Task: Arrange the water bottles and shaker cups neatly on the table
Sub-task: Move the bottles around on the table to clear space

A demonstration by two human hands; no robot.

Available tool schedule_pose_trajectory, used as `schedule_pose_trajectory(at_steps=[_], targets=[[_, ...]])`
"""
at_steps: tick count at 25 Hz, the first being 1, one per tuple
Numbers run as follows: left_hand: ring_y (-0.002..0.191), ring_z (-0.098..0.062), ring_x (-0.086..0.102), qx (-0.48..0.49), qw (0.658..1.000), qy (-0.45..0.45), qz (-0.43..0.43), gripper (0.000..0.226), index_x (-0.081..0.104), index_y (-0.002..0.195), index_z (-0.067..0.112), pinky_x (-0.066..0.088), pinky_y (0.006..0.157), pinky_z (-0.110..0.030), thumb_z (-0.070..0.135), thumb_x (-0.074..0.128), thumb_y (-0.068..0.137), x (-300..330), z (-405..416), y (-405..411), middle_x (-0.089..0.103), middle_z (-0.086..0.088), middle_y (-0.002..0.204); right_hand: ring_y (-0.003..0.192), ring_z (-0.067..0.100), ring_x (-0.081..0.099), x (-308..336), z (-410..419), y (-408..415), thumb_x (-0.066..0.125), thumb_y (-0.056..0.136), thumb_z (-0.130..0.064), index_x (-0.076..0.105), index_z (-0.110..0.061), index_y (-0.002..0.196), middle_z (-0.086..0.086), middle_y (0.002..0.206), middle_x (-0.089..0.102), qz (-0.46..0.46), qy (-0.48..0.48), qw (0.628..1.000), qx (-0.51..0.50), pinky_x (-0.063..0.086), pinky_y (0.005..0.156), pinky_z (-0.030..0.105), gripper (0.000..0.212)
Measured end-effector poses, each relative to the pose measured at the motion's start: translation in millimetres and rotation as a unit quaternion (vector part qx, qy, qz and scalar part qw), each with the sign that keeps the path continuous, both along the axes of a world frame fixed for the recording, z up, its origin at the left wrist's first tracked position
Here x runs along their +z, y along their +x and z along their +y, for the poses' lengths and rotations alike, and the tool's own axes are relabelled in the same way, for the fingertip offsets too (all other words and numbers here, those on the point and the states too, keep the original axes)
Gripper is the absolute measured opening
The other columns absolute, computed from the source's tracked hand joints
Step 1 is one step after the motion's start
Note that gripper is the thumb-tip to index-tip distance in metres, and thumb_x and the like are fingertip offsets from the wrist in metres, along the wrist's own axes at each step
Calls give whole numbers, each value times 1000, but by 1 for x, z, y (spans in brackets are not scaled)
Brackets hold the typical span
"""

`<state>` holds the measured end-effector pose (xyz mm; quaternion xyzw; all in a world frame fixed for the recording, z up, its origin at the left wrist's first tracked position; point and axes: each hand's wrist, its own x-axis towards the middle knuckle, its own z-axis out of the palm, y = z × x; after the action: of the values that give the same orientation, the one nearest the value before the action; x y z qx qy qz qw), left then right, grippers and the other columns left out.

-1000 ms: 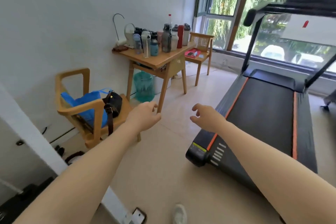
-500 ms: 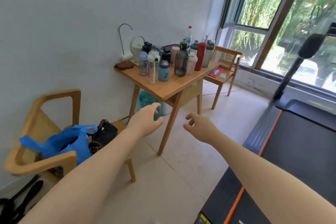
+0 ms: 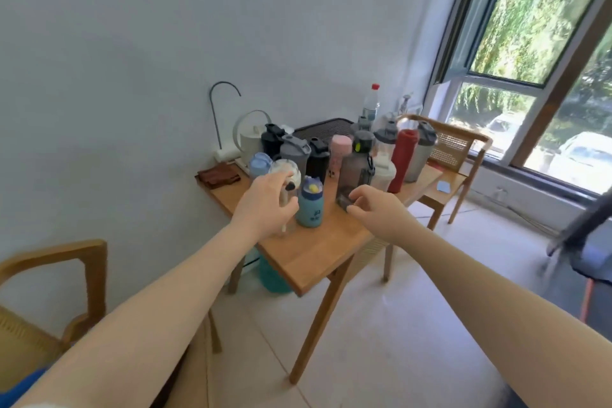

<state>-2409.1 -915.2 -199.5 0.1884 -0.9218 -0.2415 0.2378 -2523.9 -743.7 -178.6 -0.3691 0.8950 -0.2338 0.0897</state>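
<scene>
Head view: the bottles and shakers crowd the far half of the counter (image 3: 318, 255), toward 12 o'clock from the person; the left hand (image 3: 265, 202) covers the clear straw bottle (image 3: 285, 172), fingers loosely curled, whether gripping I cannot tell; the right hand (image 3: 374, 205), fingers bent and apart, nears the smoky grey bottle (image 3: 356, 172), holding nothing. Risks: a wrist could knock the teal bottle (image 3: 310, 205) at 6 o'clock of the cluster; tall neighbours, standing close, could topple in a chain.

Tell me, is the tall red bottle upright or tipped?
Upright. The tall red bottle stands on its base on the wooden table, top pointing up.
</scene>
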Motion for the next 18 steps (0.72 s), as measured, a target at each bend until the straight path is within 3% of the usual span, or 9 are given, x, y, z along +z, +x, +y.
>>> schedule_pose_trajectory(at_steps=[4, 9, 15, 18], targets=[[130, -26, 35, 23, 998, -18, -62, 64, 33, 137, 17, 35, 101, -37, 32, 61, 82, -13, -43, -62, 40, -7, 141, 95, 12, 52, -20, -49, -66, 50, 94, -27, 49, -15, 126, 5, 122, 60, -21, 5, 999, 47, 43, 81, 22, 35], [137, -26, 24, 82, 989, -13, -120, 86, 19, 143, 21, 31, 108, -40, 49, 64, 75, -31, -90, -129, 23, -4, 151, 116, 18, 53, -11, -135, -160, 53, 92, -31, 48, -14, 130, 4, 131, 55, -38, -22, 990, 137, 41, 93, 27, 42], [115, -24, 46, 109, 950, -61, -286, 76, 32, 136, 26, 48, 89, -38, 58, 60, 73, -33, -110, -177, 39, -2, 135, 116, 27, 53, 15, -242, -233, 54, 90, -28, 43, -8, 133, 13, 132, 52, 29, 49, 951, 302, 41, 87, 30, 49], [111, -25, 50, 121, 938, -30, -324, 88, 25, 139, 29, 48, 89, -39, 56, 68, 67, -36, -109, -180, 34, -3, 137, 108, 31, 55, 7, -288, -256, 55, 88, -28, 44, 0, 130, 18, 122, 54, 14, 83, 944, 318, 45, 85, 35, 51]])
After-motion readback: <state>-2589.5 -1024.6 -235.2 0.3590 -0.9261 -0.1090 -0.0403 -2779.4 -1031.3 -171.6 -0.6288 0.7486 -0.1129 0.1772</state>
